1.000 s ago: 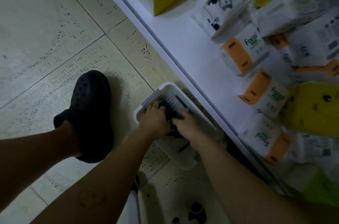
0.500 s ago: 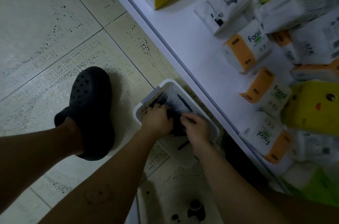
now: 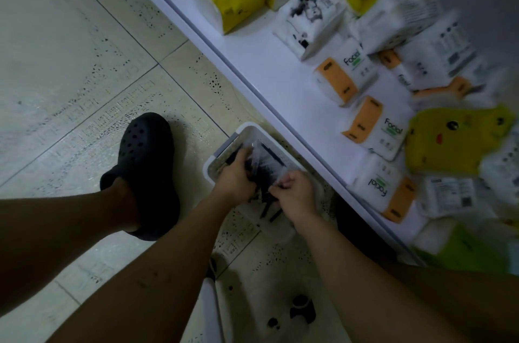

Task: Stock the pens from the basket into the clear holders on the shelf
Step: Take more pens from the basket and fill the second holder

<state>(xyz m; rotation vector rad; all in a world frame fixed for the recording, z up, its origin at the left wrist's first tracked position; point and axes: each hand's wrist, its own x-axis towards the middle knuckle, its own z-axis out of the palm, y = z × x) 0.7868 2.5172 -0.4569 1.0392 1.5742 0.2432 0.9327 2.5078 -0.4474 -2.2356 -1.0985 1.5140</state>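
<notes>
**Fingers (image 3: 282, 184) pinching the pen packet (image 3: 266, 165) down in the basket (image 3: 247, 126)**

Head view: I have both hands in the white basket, which sits on the floor tiles (image 3: 84, 61) just beside the shelf (image 3: 280, 75) edge. The left hand (image 3: 236, 179) has its fingers curled round the dark bundle in its clear wrapper. The right hand (image 3: 296, 198) nips the wrapper's near edge between thumb and fingertips. A few loose pens (image 3: 269, 212) lie in the basket under my wrists. This shelf level carries tissue packs (image 3: 348, 75), and I see no clear holders from here.

I judge the step to be opening the packet or lifting it out. To do it well, I would grip the middle of the bundle firmly with the left and peel with the right in short pulls, so nothing spills. I would then raise the bundle level. Dim light and blur hide whether the wrapper is already open.
</notes>
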